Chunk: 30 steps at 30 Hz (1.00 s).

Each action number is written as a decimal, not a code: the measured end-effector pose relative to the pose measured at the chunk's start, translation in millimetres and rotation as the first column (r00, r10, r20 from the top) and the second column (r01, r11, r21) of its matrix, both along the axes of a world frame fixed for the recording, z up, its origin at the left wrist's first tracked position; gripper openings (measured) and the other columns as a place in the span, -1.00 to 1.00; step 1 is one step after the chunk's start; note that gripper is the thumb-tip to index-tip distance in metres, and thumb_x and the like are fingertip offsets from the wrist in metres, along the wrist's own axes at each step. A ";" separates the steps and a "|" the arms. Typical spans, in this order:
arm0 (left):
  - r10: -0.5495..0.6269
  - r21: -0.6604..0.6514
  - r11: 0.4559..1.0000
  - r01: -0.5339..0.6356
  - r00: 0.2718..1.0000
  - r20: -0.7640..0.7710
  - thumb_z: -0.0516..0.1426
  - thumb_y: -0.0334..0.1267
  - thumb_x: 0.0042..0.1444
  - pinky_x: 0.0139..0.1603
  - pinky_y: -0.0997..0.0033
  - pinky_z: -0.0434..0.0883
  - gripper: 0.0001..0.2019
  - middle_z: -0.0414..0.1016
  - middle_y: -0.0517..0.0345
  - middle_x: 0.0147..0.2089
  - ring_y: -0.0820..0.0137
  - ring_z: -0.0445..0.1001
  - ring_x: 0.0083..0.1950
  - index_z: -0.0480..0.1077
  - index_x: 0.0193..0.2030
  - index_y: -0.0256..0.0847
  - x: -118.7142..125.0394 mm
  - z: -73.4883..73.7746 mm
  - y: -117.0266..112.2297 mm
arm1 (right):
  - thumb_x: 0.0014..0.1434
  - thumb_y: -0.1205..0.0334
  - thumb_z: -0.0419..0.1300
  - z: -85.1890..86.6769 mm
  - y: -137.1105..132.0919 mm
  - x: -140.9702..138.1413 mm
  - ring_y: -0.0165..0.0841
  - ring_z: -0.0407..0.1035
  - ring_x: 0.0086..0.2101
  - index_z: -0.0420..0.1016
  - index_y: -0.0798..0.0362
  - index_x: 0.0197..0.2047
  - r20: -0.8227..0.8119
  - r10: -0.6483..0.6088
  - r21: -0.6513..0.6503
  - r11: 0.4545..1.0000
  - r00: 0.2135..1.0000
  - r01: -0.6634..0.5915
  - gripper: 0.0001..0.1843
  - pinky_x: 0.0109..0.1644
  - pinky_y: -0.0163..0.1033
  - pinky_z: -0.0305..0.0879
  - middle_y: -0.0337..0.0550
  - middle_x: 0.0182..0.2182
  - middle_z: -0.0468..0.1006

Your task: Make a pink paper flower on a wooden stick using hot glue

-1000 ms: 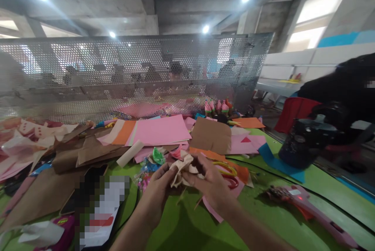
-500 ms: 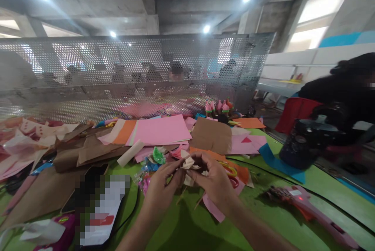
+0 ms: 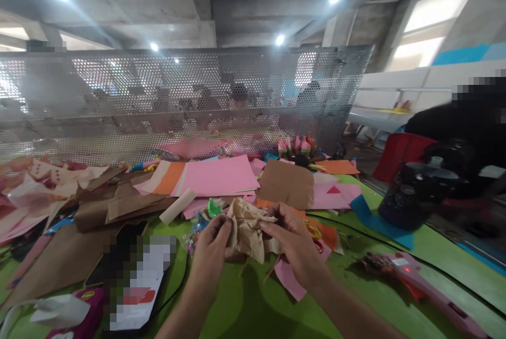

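A crumpled piece of tan paper [image 3: 247,231] is held up between both hands above the green table [image 3: 253,307]. My left hand [image 3: 209,254] pinches its left edge with thumb and fingers closed. My right hand [image 3: 294,247] grips its right side, fingers curled into the folds. Under the hands lie pink paper scraps [image 3: 290,278] and scissors with yellow and red handles [image 3: 314,233], partly hidden by my right hand.
Pink, orange and brown sheets [image 3: 217,175] are piled at the back against a perforated metal screen [image 3: 177,96]. A pink glue gun [image 3: 411,275] lies at the right. A dark bottle [image 3: 415,191] stands beside a person in black [image 3: 470,128]. A pixelated flat object [image 3: 134,281] lies at the left.
The tan paper has been opened out from a small bunched wad into a larger crumpled piece. Both hands have drawn slightly apart and shifted a little toward me.
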State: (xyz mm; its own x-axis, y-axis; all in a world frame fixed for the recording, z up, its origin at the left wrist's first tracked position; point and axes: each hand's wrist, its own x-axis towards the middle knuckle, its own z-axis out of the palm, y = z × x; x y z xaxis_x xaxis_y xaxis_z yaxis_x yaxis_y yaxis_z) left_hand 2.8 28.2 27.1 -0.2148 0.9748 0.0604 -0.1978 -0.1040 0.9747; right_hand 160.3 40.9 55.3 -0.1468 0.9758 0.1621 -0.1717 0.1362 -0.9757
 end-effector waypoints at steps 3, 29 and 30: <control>-0.028 0.002 1.000 0.028 0.999 0.029 0.24 -0.06 0.02 -0.27 0.53 0.39 -0.75 0.52 0.21 -0.36 0.40 0.44 -0.29 0.47 -0.30 -0.22 1.8 3.1 -3.4 | 0.03 0.15 0.32 0.6 -1.2 -2.4 -0.39 0.30 -0.42 0.29 0.02 -0.35 -0.054 -0.017 -0.002 1.000 0.998 0.017 -0.74 -0.35 -0.32 0.24 -0.31 -0.47 0.38; -0.126 -0.044 0.987 0.154 0.918 0.377 0.22 -0.30 0.01 -0.35 0.53 0.40 -0.81 0.58 0.11 -0.27 0.41 0.52 -0.31 0.49 -0.20 -0.26 -0.2 0.7 -2.3 | 0.03 0.29 0.38 4.0 -6.7 2.7 -0.16 0.30 0.07 0.46 -0.11 0.06 0.410 0.050 0.396 0.890 0.911 -0.227 -0.51 0.15 -0.11 0.19 -0.12 0.04 0.45; -0.149 -0.030 0.984 0.173 0.915 0.376 0.19 -0.31 0.03 -0.34 0.52 0.40 -0.81 0.58 0.09 -0.24 0.40 0.52 -0.30 0.48 -0.19 -0.27 -0.3 0.4 -2.6 | 0.02 0.33 0.39 3.4 -7.1 1.9 -0.17 0.29 0.07 0.47 -0.12 0.06 0.455 0.005 0.442 0.866 0.890 -0.232 -0.49 0.17 -0.11 0.18 -0.12 0.04 0.45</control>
